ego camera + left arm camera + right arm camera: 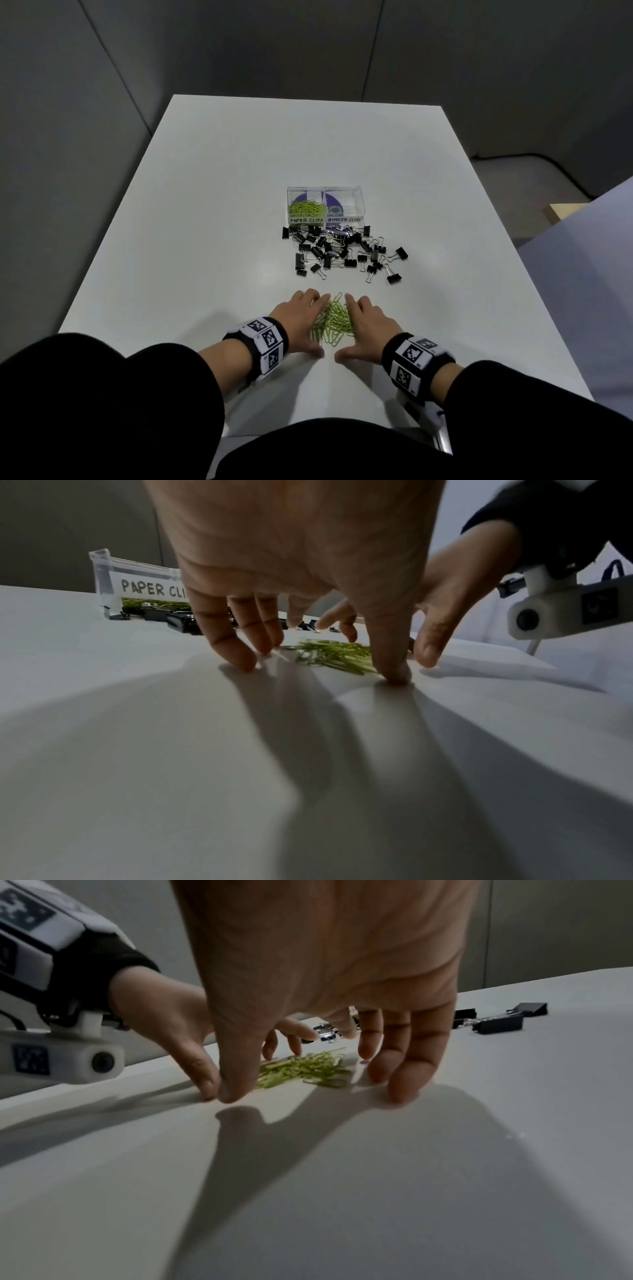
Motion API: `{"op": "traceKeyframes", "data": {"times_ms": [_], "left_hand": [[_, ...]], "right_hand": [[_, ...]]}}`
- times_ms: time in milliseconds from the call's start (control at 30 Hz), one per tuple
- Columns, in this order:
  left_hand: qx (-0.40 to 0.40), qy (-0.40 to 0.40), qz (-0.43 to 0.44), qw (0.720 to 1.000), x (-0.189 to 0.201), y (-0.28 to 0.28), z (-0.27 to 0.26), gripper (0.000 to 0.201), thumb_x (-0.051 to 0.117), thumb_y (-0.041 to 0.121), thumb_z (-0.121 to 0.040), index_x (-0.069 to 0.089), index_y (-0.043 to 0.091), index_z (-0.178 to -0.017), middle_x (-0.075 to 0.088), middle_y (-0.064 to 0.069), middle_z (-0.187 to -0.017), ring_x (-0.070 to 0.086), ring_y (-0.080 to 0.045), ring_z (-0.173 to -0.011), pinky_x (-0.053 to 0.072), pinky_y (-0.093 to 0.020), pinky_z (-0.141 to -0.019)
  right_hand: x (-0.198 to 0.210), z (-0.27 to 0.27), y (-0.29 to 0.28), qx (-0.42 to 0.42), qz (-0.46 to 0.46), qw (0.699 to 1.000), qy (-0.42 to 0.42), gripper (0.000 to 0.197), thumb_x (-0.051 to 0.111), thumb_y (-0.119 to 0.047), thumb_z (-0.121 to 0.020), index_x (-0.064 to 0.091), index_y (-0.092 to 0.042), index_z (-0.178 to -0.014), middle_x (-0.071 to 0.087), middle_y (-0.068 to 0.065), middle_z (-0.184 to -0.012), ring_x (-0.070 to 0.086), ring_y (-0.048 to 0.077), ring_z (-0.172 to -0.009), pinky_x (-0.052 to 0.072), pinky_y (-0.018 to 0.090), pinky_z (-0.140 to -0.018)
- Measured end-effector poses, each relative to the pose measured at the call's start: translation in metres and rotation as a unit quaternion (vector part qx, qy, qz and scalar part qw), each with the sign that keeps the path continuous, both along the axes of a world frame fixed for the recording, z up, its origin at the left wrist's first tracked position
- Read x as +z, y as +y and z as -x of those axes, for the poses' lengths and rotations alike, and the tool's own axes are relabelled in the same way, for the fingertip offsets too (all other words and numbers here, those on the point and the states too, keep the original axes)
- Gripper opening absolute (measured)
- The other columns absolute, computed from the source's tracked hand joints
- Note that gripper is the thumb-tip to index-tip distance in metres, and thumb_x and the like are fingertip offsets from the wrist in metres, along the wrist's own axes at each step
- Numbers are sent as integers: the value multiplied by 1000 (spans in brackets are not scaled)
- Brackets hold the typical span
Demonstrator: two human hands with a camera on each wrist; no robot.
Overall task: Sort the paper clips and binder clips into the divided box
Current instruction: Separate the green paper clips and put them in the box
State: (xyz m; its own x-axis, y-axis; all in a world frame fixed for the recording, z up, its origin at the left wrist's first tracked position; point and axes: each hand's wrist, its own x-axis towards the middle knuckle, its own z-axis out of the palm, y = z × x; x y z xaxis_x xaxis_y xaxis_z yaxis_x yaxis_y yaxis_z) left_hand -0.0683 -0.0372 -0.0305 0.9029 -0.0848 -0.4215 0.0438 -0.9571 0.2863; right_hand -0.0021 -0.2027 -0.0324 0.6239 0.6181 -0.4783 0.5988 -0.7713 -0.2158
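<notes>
A pile of green paper clips [333, 322] lies on the white table near me. My left hand [301, 317] flanks it on the left and my right hand [368, 323] on the right, both with spread straight fingers whose tips rest on the table. The wrist views show the pile [335, 656] [304, 1069] hemmed between the two hands. Farther off stands a clear divided box [325, 205]: its left cell, labelled PAPER CLIPS, holds green clips [306, 208]; the right cell, labelled BINDER CLIPS, looks bare. Black binder clips [342, 250] lie scattered in front of the box.
The white table [205, 205] has bare surface to the left and behind the box. Grey partition walls surround it. A lower surface with a pale wooden block [565, 212] sits to the right.
</notes>
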Motion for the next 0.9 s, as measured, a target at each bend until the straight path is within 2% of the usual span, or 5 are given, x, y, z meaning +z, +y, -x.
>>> {"op": "traceKeyframes", "data": {"times_ms": [167, 367, 467, 633, 900], "left_hand": [[22, -3, 19, 1000, 0, -6, -13, 72, 71, 37, -76, 37, 16, -136, 36, -7, -135, 41, -25, -121, 45, -37, -94], [41, -23, 40, 998, -3, -3, -19, 43, 63, 29, -84, 50, 14, -122, 43, -8, -125, 48, -27, -112, 47, -39, -90], [22, -31, 25, 999, -3, 1, -19, 46, 62, 35, -83, 49, 19, -125, 42, -5, -128, 44, -25, -118, 45, -37, -90], [-50, 11, 21, 998, 0, 17, -15, 73, 69, 35, -78, 34, 22, -140, 34, -3, -140, 35, -22, -128, 42, -37, -100], [-6, 16, 67, 998, -3, 13, -24, 45, 63, 21, -84, 50, 14, -127, 43, -8, -129, 50, -26, -115, 44, -34, -95]], "right_hand": [[0, -10, 13, 5, -12, 999, 38, 108, 76, -47, -67, 7, -29, -147, 31, 11, -132, 46, 31, -116, 49, 43, -91], [3, -22, 15, -9, -29, 998, 52, 63, 68, -33, -80, 36, -20, -133, 37, 13, -126, 55, 34, -104, 49, 42, -91], [5, -24, 9, 9, -23, 999, 28, 56, 66, -36, -81, 41, -17, -128, 39, 11, -124, 54, 32, -103, 50, 40, -85], [8, -25, -2, 38, 1, 999, 20, 72, 74, -43, -68, 41, -13, -124, 38, 7, -126, 49, 26, -109, 51, 39, -85], [2, -26, 14, 21, 0, 1000, 20, 45, 66, -12, -80, 45, -3, -118, 43, 16, -124, 57, 35, -99, 48, 39, -83]]}}
